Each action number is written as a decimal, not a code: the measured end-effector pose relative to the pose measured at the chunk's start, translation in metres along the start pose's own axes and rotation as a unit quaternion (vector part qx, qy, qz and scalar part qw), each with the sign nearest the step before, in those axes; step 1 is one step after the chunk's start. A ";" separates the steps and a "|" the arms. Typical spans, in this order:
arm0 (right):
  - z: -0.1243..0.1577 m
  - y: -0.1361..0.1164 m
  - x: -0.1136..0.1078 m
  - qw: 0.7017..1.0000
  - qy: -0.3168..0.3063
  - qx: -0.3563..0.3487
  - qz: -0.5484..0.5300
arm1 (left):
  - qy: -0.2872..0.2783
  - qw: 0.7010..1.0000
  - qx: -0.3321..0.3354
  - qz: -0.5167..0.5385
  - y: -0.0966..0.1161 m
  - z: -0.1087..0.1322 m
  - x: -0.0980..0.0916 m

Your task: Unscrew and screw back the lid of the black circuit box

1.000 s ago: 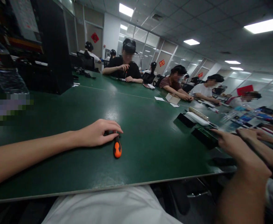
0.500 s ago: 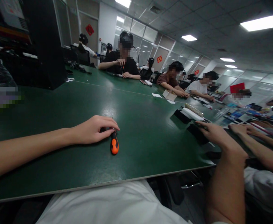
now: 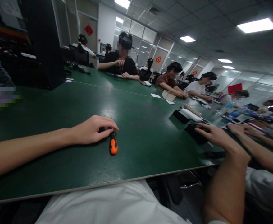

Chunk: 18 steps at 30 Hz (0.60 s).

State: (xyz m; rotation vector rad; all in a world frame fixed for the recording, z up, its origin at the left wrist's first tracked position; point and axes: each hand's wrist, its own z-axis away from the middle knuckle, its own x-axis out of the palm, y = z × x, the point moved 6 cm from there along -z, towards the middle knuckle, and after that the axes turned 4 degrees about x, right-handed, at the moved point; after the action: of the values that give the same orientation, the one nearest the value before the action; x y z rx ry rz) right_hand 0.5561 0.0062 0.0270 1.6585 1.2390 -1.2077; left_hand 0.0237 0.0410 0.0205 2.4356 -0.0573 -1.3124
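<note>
My left hand (image 3: 92, 129) rests palm down on the green table (image 3: 136, 118), its curled fingers lying over the shaft end of an orange and black screwdriver (image 3: 113, 145) whose handle points toward me. My right hand (image 3: 214, 135) reaches out to the right, fingers stretched and flat, touching a dark flat object (image 3: 194, 132) near the table's right edge. Beyond it lies a white and beige device (image 3: 192, 113).
Another person's hand and forearm (image 3: 248, 137) lie just right of mine. Several seated people work along the table's far side. A black cabinet (image 3: 40, 46) stands at the back left. A small cardboard box (image 3: 168, 95) and paper slips sit mid-table.
My right hand has slid slightly left onto the dark object. The view has shifted a little. My left hand stays on the screwdriver.
</note>
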 end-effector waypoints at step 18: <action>-0.012 0.001 -0.024 0.994 -0.109 0.010 -0.019 | -0.006 1.000 0.000 0.002 0.000 0.000 0.000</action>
State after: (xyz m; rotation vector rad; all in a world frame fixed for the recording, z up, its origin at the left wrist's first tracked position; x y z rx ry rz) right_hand 0.5575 0.0108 0.0539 1.4786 1.1307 -1.3883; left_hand 0.0242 0.0409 0.0204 2.4257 -0.0657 -1.3240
